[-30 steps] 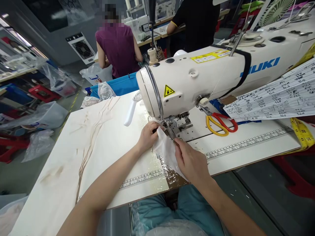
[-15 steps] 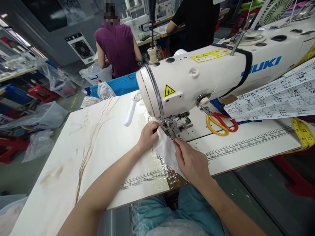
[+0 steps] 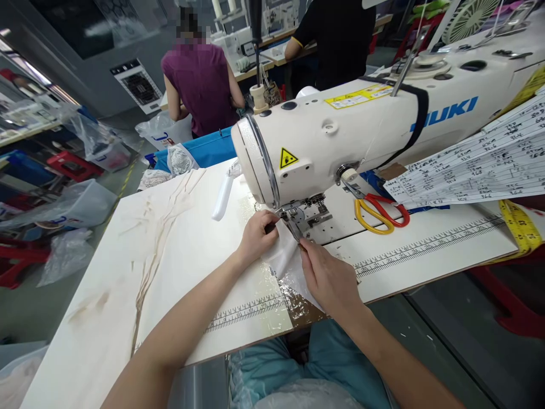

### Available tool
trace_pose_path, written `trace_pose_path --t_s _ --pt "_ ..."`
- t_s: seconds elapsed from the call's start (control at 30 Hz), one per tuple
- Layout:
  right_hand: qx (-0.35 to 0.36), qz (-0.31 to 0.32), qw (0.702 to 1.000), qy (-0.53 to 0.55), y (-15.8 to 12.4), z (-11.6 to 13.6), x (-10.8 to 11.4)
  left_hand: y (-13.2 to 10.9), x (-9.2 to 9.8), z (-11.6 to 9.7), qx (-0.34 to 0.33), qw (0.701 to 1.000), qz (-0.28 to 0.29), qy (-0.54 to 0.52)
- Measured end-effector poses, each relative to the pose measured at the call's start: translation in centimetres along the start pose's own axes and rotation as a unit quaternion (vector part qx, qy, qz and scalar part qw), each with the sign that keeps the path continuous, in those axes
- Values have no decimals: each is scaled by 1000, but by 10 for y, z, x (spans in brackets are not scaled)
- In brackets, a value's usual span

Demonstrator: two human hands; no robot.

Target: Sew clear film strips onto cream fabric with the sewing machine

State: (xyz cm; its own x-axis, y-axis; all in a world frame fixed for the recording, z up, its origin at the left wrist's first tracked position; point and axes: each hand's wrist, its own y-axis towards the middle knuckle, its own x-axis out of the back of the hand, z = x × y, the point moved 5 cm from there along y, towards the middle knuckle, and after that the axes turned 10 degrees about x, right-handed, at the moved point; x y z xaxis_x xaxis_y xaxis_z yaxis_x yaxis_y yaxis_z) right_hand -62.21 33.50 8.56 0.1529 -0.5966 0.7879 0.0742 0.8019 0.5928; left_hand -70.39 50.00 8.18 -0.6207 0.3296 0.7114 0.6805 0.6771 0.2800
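A piece of thin white fabric [image 3: 286,255] lies under the needle end of the white sewing machine [image 3: 323,139]. My left hand [image 3: 258,234] is closed on the fabric's left side, close to the presser foot [image 3: 286,215]. In my right hand [image 3: 327,275] is a pair of slim metal tweezers [image 3: 293,229], pointing up and left toward the presser foot. The fabric's right edge runs beneath that hand. Where the tweezer tips meet the cloth is too small to make out. Fingertips of my left hand are partly hidden.
Scissors with yellow and red handles [image 3: 378,215] lie right of the needle area, near handwritten paper sheets [image 3: 472,162] and a yellow tape measure [image 3: 517,227]. A white plastic piece [image 3: 222,199] lies left of the machine head on the white table [image 3: 187,250]. Two people sit beyond.
The fabric between my hands has sunk and folded lower, baring more of the tweezers. Both hands stay nearly in place, and the whole view has shifted slightly.
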Motion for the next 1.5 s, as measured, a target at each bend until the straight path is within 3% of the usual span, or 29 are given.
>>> trace_pose_path --t_s 0.27,0.47,0.6,0.73,0.93,1.13,1.3,1.5 --pt "7 21 1000 -19 1 3 0 1 -7 -6 -62 990 -38 125" --pt "1 1 1000 -18 -1 3 1 3 -2 5 22 1000 2 17" --pt "-23 28 999 -21 0 2 -2 4 -1 11 68 998 10 -13" --pt "-41 59 997 -16 3 1 -3 3 0 11 73 997 6 -22" --pt "-58 71 996 -18 3 0 -3 2 2 6 19 1000 -8 4" --pt "-41 60 996 -48 5 1 -4 -2 1 -11 -151 982 -36 108" --pt "-38 41 996 -69 -2 7 3 -5 5 -21 -196 971 40 132" --pt "-41 -2 998 53 -43 20 38 -17 2 -36 -190 955 89 210"
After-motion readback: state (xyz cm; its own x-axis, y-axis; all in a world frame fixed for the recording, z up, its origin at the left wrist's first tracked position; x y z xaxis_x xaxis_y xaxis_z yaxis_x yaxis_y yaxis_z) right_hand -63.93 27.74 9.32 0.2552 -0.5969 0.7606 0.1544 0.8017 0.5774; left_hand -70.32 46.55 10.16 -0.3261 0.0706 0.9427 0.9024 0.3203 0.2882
